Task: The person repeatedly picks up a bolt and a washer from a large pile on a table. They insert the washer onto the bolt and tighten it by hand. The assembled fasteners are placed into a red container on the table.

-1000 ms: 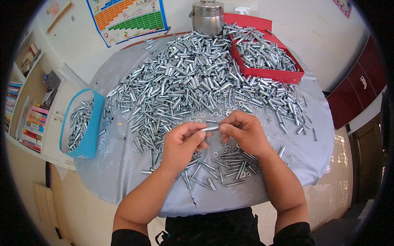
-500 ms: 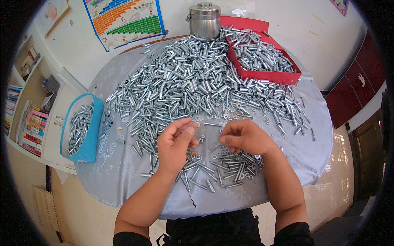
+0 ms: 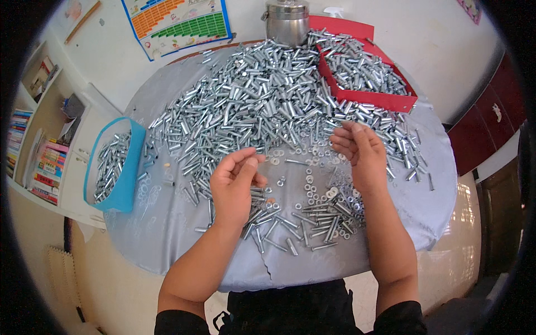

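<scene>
Two hands (image 3: 234,184) (image 3: 367,162) face countless bolts (image 3: 268,95), one red box (image 3: 379,100).

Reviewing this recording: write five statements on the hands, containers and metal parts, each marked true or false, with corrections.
1. A light-blue, open-topped bin holding silver metal pieces stands left of the left hand. True.
2. The right hand is clasped with the left. False: the hands are apart.
3. A red box with straight sides contains many silver metal pieces. True.
4. The lidded, cylindrical silver metal pot stands in front of the person, nearer than both hands. False: it stands beyond the heap, left of the red box.
5. Small silver metal rings lie on the shiny grey tablecloth. True.
</scene>
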### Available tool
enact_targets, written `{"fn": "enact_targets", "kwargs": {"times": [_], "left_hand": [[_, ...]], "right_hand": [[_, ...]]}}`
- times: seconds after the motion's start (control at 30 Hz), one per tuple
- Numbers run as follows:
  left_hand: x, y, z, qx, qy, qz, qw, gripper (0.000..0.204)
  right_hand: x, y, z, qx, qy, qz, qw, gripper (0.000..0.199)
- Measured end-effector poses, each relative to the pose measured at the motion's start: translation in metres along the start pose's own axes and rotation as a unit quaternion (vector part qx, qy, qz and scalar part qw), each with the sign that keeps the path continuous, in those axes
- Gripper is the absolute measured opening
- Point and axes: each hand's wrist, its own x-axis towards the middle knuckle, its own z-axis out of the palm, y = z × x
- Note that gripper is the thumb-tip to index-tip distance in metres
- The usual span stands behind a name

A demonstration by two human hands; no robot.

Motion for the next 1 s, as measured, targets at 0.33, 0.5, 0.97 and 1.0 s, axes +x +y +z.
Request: {"fn": "enact_targets", "kwargs": {"times": [0.33,0.5,0.97,1.0], "left_hand": [[0.009,-0.004,-0.009,0.357,-0.079,0.284,0.886,0.023],[0.007,-0.004,0.006,0.545,-0.240,0.337,0.729,0.039],[0.012,-0.025,0.010,0.579,-0.231,0.337,0.706,0.033],[0.012,-0.025,0.009,0.574,-0.231,0.339,0.709,0.030]], "right_hand": [[-0.003,0.004,0.003,-0.050,0.009,-0.021,0.999,0.026],[0.002,0.001,-0.005,-0.028,0.094,-0.069,0.993,0.029],[0.004,0.001,-0.005,-0.052,0.097,-0.073,0.991,0.030],[0.004,0.001,-0.005,-0.053,0.098,-0.073,0.991,0.030]]}}
